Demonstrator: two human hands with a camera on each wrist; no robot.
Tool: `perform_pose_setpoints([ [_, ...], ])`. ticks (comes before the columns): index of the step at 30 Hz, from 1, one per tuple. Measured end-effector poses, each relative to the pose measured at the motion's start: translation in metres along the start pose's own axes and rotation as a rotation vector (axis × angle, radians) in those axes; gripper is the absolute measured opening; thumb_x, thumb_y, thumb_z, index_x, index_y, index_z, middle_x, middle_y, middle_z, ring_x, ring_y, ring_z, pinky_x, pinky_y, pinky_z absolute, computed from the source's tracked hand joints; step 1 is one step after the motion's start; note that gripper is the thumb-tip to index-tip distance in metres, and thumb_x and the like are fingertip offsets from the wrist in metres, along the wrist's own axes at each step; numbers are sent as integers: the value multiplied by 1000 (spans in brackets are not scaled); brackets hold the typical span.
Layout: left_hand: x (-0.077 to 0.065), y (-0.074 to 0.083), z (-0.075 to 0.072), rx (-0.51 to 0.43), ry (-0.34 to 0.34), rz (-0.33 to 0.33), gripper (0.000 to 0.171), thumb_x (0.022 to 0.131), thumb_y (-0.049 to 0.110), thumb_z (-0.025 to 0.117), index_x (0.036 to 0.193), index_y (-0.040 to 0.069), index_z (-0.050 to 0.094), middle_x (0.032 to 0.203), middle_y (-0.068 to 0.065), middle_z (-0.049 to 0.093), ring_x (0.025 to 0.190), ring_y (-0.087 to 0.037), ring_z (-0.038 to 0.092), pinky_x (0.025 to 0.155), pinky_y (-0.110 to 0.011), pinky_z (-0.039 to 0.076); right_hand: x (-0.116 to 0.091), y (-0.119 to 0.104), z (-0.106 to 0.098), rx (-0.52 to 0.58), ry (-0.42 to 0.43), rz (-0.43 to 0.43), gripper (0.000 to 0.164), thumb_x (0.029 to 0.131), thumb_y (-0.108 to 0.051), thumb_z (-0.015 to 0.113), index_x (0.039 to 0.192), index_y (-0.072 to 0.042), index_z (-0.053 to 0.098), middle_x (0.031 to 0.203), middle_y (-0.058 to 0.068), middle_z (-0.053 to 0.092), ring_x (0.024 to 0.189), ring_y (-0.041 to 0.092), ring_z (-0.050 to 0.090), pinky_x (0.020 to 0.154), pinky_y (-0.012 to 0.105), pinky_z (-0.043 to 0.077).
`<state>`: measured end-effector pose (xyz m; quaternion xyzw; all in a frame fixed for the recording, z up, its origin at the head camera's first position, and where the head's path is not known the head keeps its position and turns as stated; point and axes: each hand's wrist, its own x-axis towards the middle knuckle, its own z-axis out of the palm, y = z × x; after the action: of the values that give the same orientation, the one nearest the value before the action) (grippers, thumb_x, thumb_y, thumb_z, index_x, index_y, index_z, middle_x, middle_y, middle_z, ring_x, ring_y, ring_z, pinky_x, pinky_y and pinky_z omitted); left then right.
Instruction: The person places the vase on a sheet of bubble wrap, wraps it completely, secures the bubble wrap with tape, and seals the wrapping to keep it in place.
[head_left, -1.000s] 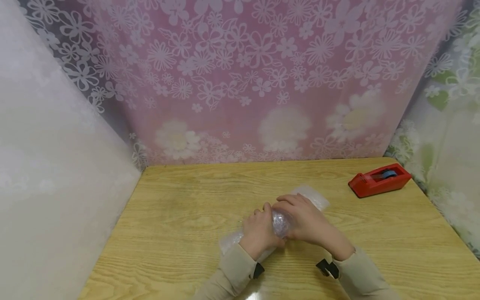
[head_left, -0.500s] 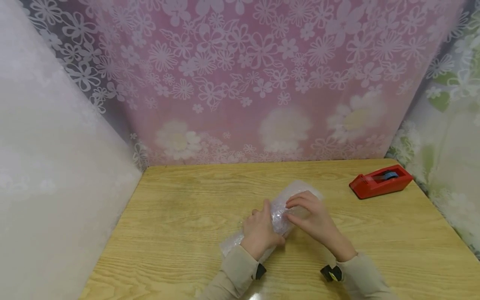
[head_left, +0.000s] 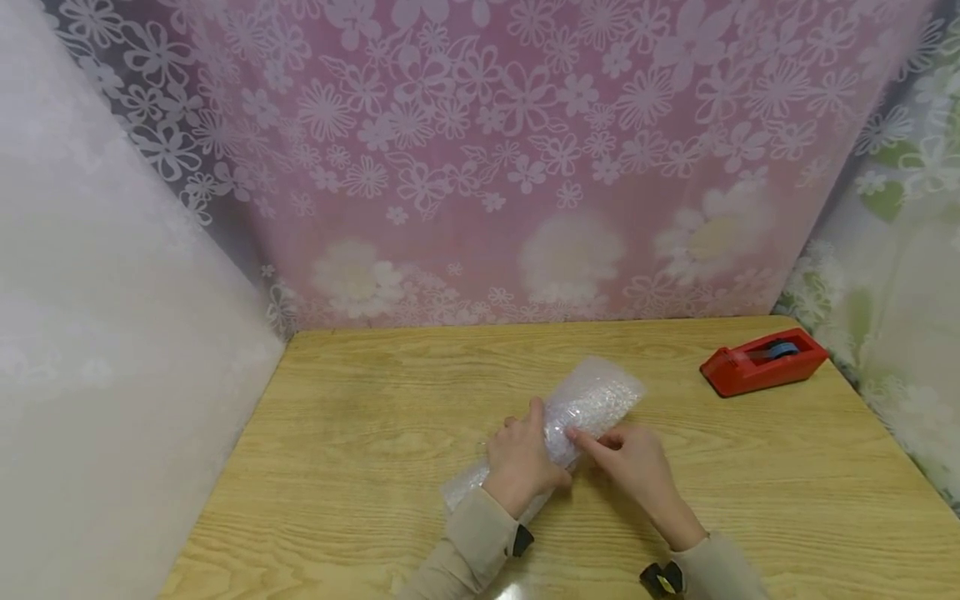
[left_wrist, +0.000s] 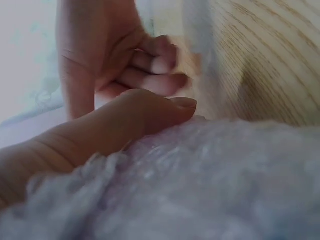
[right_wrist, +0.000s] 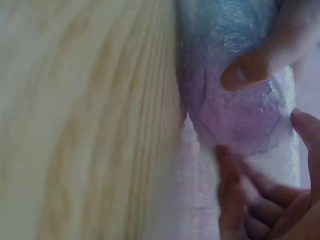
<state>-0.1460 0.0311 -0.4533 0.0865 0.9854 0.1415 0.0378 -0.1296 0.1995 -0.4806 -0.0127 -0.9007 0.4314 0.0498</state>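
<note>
A roll of clear bubble wrap (head_left: 592, 396) lies slantwise on the wooden table, its far end flat and loose. My left hand (head_left: 517, 462) grips it round the middle from above; in the right wrist view the left thumb (right_wrist: 247, 70) presses its surface. My right hand (head_left: 637, 471) is at the near right side, thumb tip on the wrap and fingers curled at its edge. The right fingers (left_wrist: 155, 75) look bent in the left wrist view. A purplish tint shows through the wrap in the right wrist view; whatever is inside is hidden.
At the back right of the table (head_left: 360, 433) stands a red tape dispenser (head_left: 765, 362) with a blue-cored roll. Flowered pink cloth (head_left: 480, 167) hangs behind the table, and pale sheets rise on both sides.
My right hand has come off the top of the roll and dropped to its near side, uncovering the far end of the wrap. The left hand keeps its place.
</note>
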Motion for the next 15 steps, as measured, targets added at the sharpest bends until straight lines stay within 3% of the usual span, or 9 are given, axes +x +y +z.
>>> perform_pose_setpoints([
  [3, 0, -1, 0, 15, 13, 9, 101, 50, 54, 93, 130, 18, 43, 86, -13, 61, 73, -26, 62, 55, -37, 48, 4, 3, 5, 166, -83, 110, 45, 89, -50, 70, 90, -4, 69, 60, 4, 63, 52, 18, 58, 50, 30, 49],
  [6, 1, -2, 1, 13, 25, 20, 101, 50, 55, 93, 130, 17, 43, 87, -13, 63, 74, -27, 63, 56, -37, 48, 7, 5, 9, 387, -173, 177, 47, 93, -40, 68, 113, 2, 61, 69, 17, 68, 55, 28, 66, 53, 40, 56],
  [10, 2, -5, 1, -23, 13, 30, 98, 50, 53, 93, 127, 17, 45, 89, -12, 64, 76, -27, 64, 56, -38, 48, 8, 7, 15, 587, -252, 235, 46, 98, -30, 63, 124, 5, 49, 75, 19, 69, 61, 29, 69, 58, 46, 58],
  [15, 5, -9, -1, -97, -21, 45, 95, 53, 49, 93, 128, 15, 46, 92, -10, 65, 77, -26, 63, 58, -38, 48, 7, 5, 20, 679, -254, 291, 51, 99, -31, 61, 128, 8, 47, 87, 13, 70, 73, 24, 70, 69, 41, 59],
])
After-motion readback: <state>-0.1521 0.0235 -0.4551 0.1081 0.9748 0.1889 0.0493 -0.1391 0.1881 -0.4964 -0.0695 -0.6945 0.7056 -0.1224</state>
